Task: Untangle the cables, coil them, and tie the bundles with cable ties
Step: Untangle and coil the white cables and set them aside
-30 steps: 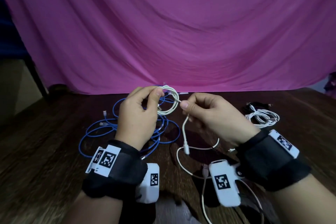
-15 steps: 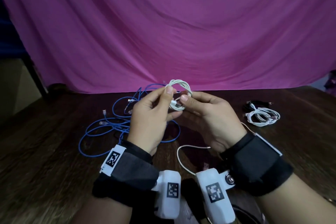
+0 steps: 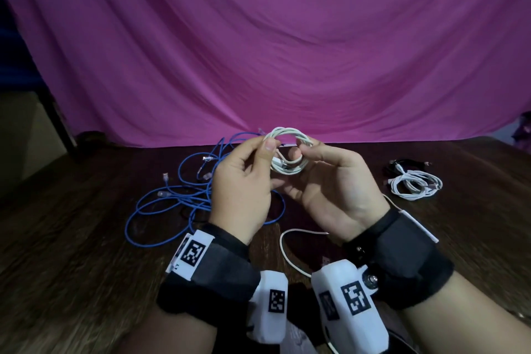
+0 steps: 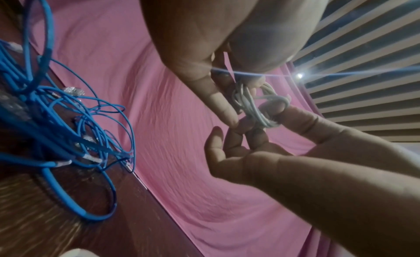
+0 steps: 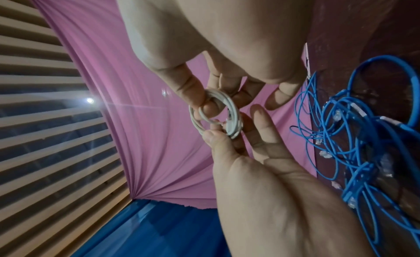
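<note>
Between the two hands, up above the surface (image 3: 86, 238), sits a small white cable coil (image 3: 288, 152). It is wound into a round ring of a few loops. The left hand (image 3: 241, 195) pinches the left side of the ring with its thumb and first finger. The right hand (image 3: 330, 190) pinches the right side of the ring, and one of its fingers (image 3: 293, 154) pokes through the hole in the middle. In the right wrist view, a small white plug end lies along the loops, close to the left thumb. The other fingers of both hands curl loosely under the ring.

Behind and under the left fingers lies a blue cable tangle (image 3: 186, 195), spread out in big messy loops on the dark wood. Its clear little plugs stick out here and there.

Off to the side of the right fingers, well apart from them, lies a white bundle (image 3: 413, 182). Just behind it is a black bundle (image 3: 402, 165), touching it or nearly so.

Below the hands, near the wrists, a loose white cable (image 3: 284, 250) curves on the surface. Both wrists wear black bands with white boxes.

Behind everything hangs a big pink cloth (image 3: 258, 52).
</note>
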The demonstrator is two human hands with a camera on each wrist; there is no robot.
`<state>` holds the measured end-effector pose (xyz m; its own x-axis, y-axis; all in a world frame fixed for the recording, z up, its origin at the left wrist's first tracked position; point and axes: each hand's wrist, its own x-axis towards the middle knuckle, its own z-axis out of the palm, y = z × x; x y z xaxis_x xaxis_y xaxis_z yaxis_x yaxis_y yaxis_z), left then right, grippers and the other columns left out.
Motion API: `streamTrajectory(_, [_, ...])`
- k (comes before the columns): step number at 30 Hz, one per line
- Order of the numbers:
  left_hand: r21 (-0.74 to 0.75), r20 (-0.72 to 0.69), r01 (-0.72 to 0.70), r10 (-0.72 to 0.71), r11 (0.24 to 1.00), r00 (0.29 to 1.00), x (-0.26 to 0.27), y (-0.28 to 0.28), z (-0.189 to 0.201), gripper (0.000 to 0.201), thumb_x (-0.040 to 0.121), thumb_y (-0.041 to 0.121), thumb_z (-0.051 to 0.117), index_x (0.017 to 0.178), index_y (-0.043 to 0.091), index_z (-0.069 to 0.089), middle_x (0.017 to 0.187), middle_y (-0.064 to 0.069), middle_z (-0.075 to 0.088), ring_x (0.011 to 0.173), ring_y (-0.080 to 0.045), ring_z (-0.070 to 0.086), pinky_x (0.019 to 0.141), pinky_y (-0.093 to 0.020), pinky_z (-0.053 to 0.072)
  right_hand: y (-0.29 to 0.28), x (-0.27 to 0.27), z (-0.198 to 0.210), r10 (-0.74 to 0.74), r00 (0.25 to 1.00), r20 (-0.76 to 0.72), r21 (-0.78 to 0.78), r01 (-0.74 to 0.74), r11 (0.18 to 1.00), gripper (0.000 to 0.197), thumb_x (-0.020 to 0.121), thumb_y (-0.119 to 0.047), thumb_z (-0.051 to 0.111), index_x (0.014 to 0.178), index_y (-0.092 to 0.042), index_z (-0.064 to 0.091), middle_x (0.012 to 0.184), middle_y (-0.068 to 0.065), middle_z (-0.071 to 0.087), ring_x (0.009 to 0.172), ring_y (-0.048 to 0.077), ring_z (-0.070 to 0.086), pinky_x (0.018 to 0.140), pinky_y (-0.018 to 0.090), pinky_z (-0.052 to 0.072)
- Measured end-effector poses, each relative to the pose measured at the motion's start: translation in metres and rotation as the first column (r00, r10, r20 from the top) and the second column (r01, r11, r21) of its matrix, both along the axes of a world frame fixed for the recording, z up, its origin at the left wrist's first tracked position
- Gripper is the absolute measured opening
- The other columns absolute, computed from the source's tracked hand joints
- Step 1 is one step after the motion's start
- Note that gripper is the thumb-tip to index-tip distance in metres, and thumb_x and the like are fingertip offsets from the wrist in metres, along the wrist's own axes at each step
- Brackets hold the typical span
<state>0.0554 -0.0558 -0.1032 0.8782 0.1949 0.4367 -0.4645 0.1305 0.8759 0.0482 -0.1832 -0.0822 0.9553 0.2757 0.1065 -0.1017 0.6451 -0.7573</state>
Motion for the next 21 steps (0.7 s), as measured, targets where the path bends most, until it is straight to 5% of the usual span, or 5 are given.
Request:
streamTrajectory(3, [0.045, 0.012, -0.064, 0.064, 0.997, 0.998, 0.001, 0.0, -0.001, 0.02, 0.101, 0.027, 0.06, 0.108, 0.016, 0.075, 0.092, -0.002, 0.076, 0.08, -0.014, 0.073, 0.063, -0.036, 0.063, 0.002, -0.002, 0.001, 0.03, 0.999, 0.041, 0.027, -0.031, 0.999, 0.013, 0.08, -0.009, 0.054, 0.089, -0.009, 0.064, 0.094, 0.015, 0.057, 0.112, 0.036, 0.048, 0.097, 0.049, 0.033])
streamTrajectory(7, [0.086, 0.06, -0.08, 0.075, 0.993, 0.995, -0.001, 0.002, 0.001, 0.017, 0.101, 0.028, 0.061, 0.104, 0.022, 0.077, 0.089, -0.009, 0.075, 0.085, -0.038, 0.072, 0.068, -0.054, 0.063, 0.004, -0.006, 0.003, 0.037, 0.994, 0.102, 0.055, -0.043, 0.998, 0.027, 0.081, -0.003, 0.043, 0.085, -0.006, 0.07, 0.063, 0.003, 0.043, 0.079, 0.028, 0.051, 0.088, 0.051, 0.045])
streamTrajectory(12, [0.068, -0.023, 0.005, -0.003, 0.998, 1.0, -0.004, 0.003, 0.004, 0.018, 0.101, 0.022, 0.061, 0.107, 0.016, 0.076, 0.089, -0.002, 0.077, 0.079, -0.016, 0.073, 0.065, -0.037, 0.064, 0.0, -0.004, 0.004, -0.023, 0.992, 0.122, -0.109, 0.037, 0.993, 0.024, 0.084, 0.005, 0.039, 0.091, -0.006, 0.059, 0.062, 0.006, 0.029, 0.071, 0.024, 0.036, 0.088, 0.054, 0.042])
streamTrajectory(17, [-0.105, -0.221, 0.335, -0.35, 0.936, 0.91, -0.006, 0.014, 0.012, 0.017, 0.097, 0.024, 0.063, 0.095, 0.015, 0.078, 0.093, -0.001, 0.073, 0.09, -0.018, 0.071, 0.071, -0.034, 0.061, -0.013, 0.001, 0.003, 0.057, 0.992, 0.116, -0.141, -0.041, 0.989, 0.02, 0.079, 0.002, 0.044, 0.094, -0.004, 0.056, 0.05, 0.0, 0.028, 0.067, 0.02, 0.028, 0.076, 0.034, 0.038])
streamTrajectory(21, [-0.087, -0.237, 0.301, -0.313, 0.95, 0.92, -0.004, 0.018, 0.011, 0.018, 0.097, 0.025, 0.064, 0.094, 0.017, 0.079, 0.098, -0.007, 0.074, 0.094, -0.021, 0.07, 0.07, -0.029, 0.059, -0.02, 0.008, -0.002, 0.097, 0.985, 0.145, -0.236, -0.061, 0.97, 0.024, 0.079, -0.002, 0.053, 0.101, -0.004, 0.063, 0.053, 0.002, 0.04, 0.066, 0.018, 0.04, 0.078, 0.035, 0.041])
